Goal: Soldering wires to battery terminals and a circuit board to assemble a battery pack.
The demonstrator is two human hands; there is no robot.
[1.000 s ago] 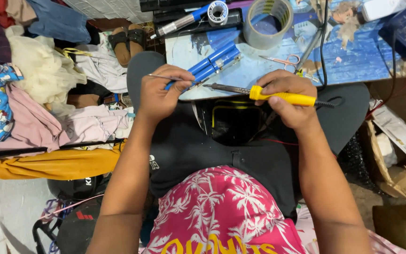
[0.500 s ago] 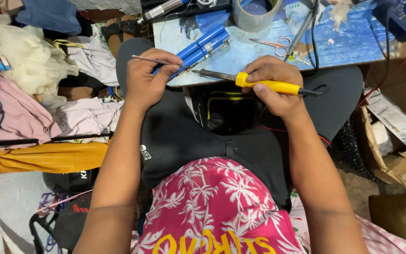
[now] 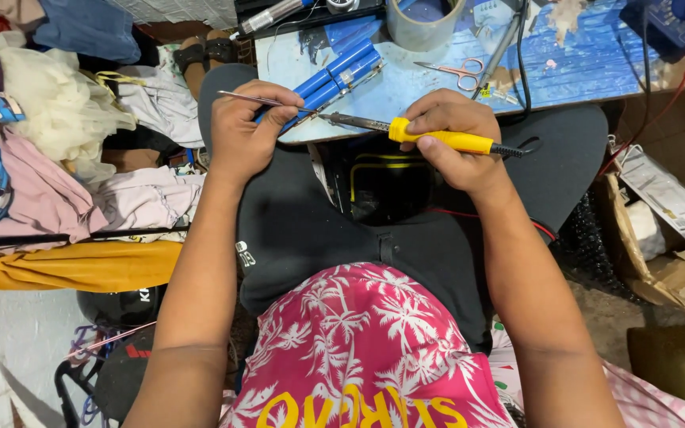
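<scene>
My right hand (image 3: 453,139) grips a yellow-handled soldering iron (image 3: 438,138), its metal tip pointing left toward blue cylindrical battery cells (image 3: 336,73) at the near edge of a blue work table (image 3: 580,75). My left hand (image 3: 241,131) pinches a thin metal tool, like tweezers (image 3: 247,98), held level with its tip beside the cells. The iron's tip and the tweezers' tip meet close together at the cells' near end. A black cord runs from the iron's handle to the right.
A roll of tape (image 3: 423,22), small scissors (image 3: 457,73) and a pen-like tool (image 3: 267,16) lie on the table. Piled clothes (image 3: 57,150) sit at left, a yellow fabric bundle (image 3: 73,265) below them. Cardboard and packets (image 3: 667,230) are at right.
Both hands have held their grips while the view shifted slightly. The iron's tip has stayed at the battery cells beside the tweezers.
</scene>
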